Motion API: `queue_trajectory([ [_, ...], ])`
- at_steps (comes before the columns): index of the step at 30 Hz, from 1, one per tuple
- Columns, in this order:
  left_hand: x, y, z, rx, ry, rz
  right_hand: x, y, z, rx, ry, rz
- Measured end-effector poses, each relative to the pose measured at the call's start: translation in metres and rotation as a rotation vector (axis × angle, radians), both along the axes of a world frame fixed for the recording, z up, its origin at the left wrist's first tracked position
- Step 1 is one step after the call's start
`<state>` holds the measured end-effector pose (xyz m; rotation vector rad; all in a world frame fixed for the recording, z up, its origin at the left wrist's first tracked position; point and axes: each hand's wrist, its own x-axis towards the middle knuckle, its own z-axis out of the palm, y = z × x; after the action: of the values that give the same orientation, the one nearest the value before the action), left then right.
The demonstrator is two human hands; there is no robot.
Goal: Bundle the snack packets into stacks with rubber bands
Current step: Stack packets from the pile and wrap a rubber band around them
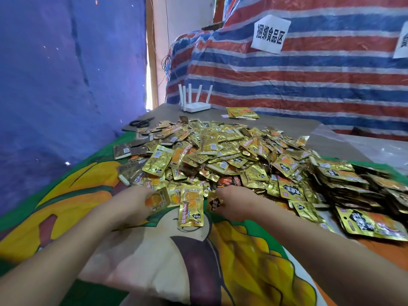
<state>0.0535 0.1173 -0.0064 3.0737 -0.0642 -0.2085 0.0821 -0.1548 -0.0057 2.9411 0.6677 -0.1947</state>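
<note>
Now my left hand fingers pinch a gold packet; my right hand fingers grasp another packet beside the pile.

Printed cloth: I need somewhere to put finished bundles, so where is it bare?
Bare: the printed cloth near the person, between both forearms, and left of the gold foil packet pile. Also grey tabletop beyond the pile. Crowded: centre and right.

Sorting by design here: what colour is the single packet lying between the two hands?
Shiny gold with an orange picture and red lettering; the single packet shows best in the head view.
</note>
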Motion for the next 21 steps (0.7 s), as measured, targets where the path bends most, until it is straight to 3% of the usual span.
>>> queue_trajectory([
  [9,-0.007,-0.011,-0.013,0.038,-0.046,-0.102,0.011,0.065,0.043,-0.333,0.006,0.613],
  [15,-0.003,-0.005,-0.014,0.032,-0.07,-0.116,0.021,0.095,0.021,-0.448,-0.043,0.639],
  [19,0.002,-0.004,-0.012,0.008,-0.045,-0.176,0.016,0.075,0.021,-0.443,-0.377,0.721],
  [21,0.01,-0.008,-0.008,-0.01,-0.06,-0.22,0.012,0.051,0.019,-0.348,-0.398,0.684],
])
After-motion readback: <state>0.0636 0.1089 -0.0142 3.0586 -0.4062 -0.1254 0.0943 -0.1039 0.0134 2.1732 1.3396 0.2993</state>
